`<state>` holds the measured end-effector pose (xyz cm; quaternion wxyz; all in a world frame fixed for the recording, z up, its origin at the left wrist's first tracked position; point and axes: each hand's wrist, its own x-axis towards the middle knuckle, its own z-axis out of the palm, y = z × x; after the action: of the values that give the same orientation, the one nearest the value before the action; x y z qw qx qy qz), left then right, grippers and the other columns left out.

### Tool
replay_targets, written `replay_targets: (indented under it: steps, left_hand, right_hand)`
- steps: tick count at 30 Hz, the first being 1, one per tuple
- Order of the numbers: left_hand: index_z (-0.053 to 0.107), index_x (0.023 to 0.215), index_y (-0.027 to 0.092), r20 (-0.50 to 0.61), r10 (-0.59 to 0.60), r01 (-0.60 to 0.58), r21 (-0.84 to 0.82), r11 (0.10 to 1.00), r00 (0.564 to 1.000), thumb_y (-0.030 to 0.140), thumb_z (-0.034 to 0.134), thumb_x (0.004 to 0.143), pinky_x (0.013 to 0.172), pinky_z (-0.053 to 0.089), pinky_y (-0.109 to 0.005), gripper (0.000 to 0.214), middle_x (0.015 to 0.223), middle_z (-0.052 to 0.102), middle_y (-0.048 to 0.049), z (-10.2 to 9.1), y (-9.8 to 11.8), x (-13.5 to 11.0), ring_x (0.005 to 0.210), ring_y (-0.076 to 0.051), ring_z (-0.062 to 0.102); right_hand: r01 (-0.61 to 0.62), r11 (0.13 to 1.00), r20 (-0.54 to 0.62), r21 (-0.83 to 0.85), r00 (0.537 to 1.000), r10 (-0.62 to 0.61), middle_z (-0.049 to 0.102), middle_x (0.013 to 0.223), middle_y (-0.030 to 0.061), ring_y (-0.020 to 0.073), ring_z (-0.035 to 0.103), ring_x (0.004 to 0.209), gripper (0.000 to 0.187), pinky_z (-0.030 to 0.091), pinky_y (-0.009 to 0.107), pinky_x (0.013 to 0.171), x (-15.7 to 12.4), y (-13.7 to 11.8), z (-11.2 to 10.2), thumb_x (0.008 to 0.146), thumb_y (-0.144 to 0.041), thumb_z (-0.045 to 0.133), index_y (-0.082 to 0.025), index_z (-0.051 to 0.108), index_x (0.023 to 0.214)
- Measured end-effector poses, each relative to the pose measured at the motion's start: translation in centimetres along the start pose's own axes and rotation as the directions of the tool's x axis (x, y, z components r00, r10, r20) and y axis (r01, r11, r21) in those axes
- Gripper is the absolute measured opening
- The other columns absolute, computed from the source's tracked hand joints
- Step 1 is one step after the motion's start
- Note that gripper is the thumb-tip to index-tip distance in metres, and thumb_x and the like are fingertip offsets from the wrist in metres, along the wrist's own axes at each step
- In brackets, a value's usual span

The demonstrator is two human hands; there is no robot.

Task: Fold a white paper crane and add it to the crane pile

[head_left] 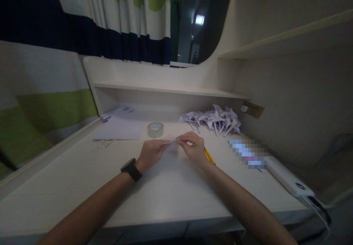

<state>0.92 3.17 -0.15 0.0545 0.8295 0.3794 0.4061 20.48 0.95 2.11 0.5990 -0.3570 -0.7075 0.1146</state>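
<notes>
Between both hands, a small piece of white paper point(173, 141) is held just above the desk. My left hand point(152, 151), with a dark watch on the wrist, pinches its left end. At the other end, the thumb and fingers of my right hand point(193, 146) are closed on the same paper. Most of the piece is hidden by the fingers, so its shape is hard to tell. A yellow tool point(209, 156) lies partly covered behind my right hand. Just beyond my left hand sits a roll of clear tape point(155, 129).
Several white paper pinwheels point(215, 119) are heaped at the back right. White paper sheets point(121, 125) lie at the back left, with small thin scraps point(103, 145) in front. On the right are a blurred-out phone-like object point(246, 154) and a white power strip point(288, 177) with cables.
</notes>
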Motion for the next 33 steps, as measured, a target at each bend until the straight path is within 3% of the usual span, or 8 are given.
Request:
replay_targets:
  steps: [4,8,15,20,23,25,30,33]
  left_hand:
    - [0.076,0.097,0.025,-0.016,-0.040,0.039,-0.040,0.998,0.999,0.040,0.055,0.089,0.074,0.046,-0.028,0.027,0.092,0.075,-0.0063,-0.1,0.4,0.0,0.081,-0.023,0.068]
    - [0.075,0.073,0.020,-0.033,-0.087,0.082,-0.118,0.990,0.996,0.041,0.057,0.086,0.059,0.041,-0.026,0.031,0.066,0.071,-0.0045,-0.7,1.6,0.2,0.058,-0.018,0.061]
    - [0.067,0.059,0.016,0.067,-0.194,0.205,-0.223,0.953,0.979,0.043,0.059,0.082,0.049,0.029,-0.024,0.036,0.054,0.058,0.0000,-1.7,3.6,1.1,0.051,-0.014,0.050]
    - [0.067,0.063,0.015,0.152,-0.364,0.393,-0.427,0.815,0.919,0.045,0.063,0.077,0.047,0.031,-0.024,0.033,0.056,0.056,0.0003,-1.4,3.7,1.3,0.051,-0.013,0.047]
    - [0.069,0.071,0.013,0.248,-0.413,0.481,-0.509,0.714,0.876,0.045,0.065,0.076,0.048,0.034,-0.024,0.032,0.060,0.059,-0.0014,-1.2,3.7,1.2,0.052,-0.013,0.049]
    - [0.069,0.076,0.012,0.288,-0.429,0.515,-0.556,0.653,0.856,0.045,0.065,0.075,0.049,0.035,-0.024,0.033,0.064,0.061,-0.0031,-1.1,3.7,1.2,0.052,-0.013,0.050]
    - [0.068,0.077,0.010,0.327,-0.453,0.543,-0.661,0.518,0.829,0.043,0.069,0.072,0.052,0.039,-0.025,0.033,0.070,0.065,-0.0065,-0.9,4.0,1.0,0.056,-0.014,0.054]
    - [0.069,0.078,0.010,0.345,-0.461,0.557,-0.677,0.482,0.818,0.041,0.070,0.071,0.053,0.041,-0.026,0.032,0.071,0.066,-0.0075,-0.8,3.9,1.0,0.058,-0.015,0.056]
  right_hand:
    - [-0.042,0.998,-0.020,0.036,0.999,0.043,0.073,0.079,0.0043,0.0221,0.064,0.080,0.005,0.047,0.037,0.080,0.1,0.1,-0.1,0.075,-0.026,0.072,-0.028,0.076,0.072]
    - [-0.155,0.984,0.033,0.085,0.988,0.153,0.073,0.076,0.0048,0.0215,0.064,0.073,0.006,0.047,0.033,0.070,0.5,0.2,-0.4,0.074,-0.029,0.072,-0.026,0.076,0.071]
    - [-0.351,0.915,0.030,0.200,0.936,0.352,0.069,0.064,0.0039,0.0175,0.058,0.058,0.019,0.042,0.028,0.056,0.8,1.1,-0.5,0.071,-0.038,0.073,-0.020,0.075,0.067]
    - [-0.466,0.835,0.150,0.291,0.885,0.441,0.063,0.055,0.0023,0.0137,0.052,0.052,0.030,0.041,0.025,0.052,0.9,1.7,-0.4,0.070,-0.046,0.072,-0.017,0.071,0.060]
    - [-0.504,0.818,0.136,0.278,0.863,0.486,0.061,0.052,0.0020,0.0129,0.051,0.050,0.033,0.040,0.025,0.050,0.8,1.9,-0.1,0.067,-0.047,0.074,-0.016,0.069,0.056]
    - [-0.518,0.815,0.122,0.260,0.855,0.504,0.062,0.053,0.0022,0.0129,0.052,0.051,0.034,0.041,0.025,0.050,0.7,2.1,0.0,0.068,-0.048,0.073,-0.016,0.069,0.056]
    - [-0.573,0.795,0.214,0.197,0.817,0.536,0.063,0.055,0.0041,0.0135,0.054,0.052,0.042,0.042,0.025,0.051,0.4,2.5,0.2,0.068,-0.054,0.070,-0.013,0.070,0.059]
    - [-0.572,0.804,0.186,0.162,0.818,0.544,0.062,0.052,0.0039,0.0129,0.053,0.049,0.044,0.041,0.024,0.049,0.3,2.5,0.3,0.066,-0.054,0.071,-0.011,0.070,0.058]
